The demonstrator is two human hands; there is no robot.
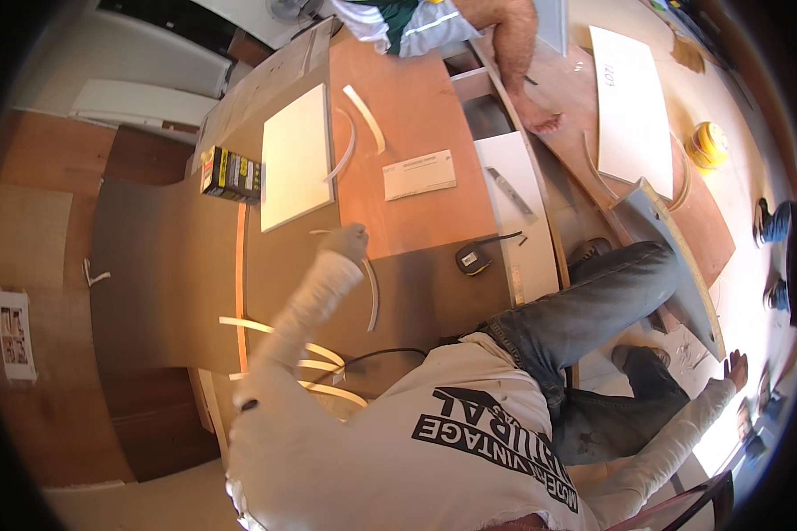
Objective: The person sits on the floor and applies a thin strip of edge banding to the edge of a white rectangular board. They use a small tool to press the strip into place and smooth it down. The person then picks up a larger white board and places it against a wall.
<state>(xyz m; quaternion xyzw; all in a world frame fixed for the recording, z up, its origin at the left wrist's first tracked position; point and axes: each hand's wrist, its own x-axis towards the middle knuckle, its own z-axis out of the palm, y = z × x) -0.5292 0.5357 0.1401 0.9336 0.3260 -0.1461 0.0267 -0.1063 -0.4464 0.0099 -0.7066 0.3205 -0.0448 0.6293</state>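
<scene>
My left hand (345, 241), in a pale sleeve, is closed over the brown work surface (416, 301). Pale material shows on both sides of the fist, and a thin curved strip (372, 296) runs down from it; the grip itself is partly hidden. On the far right my right hand (736, 370) has its fingers stretched out and holds nothing. Close to that hand is the lower end of a curved grey panel (677, 257) with a tan edge, which stands against my leg. Several loose cream strips (314, 347) lie beside my left forearm.
Around the surface lie a black tape measure (472, 258), a utility knife (509, 190), a flat white pack (418, 175), a white board (294, 159) and a yellow-black box (231, 174). Another person's bare leg (515, 53) is at the top. A yellow roll (708, 145) sits right.
</scene>
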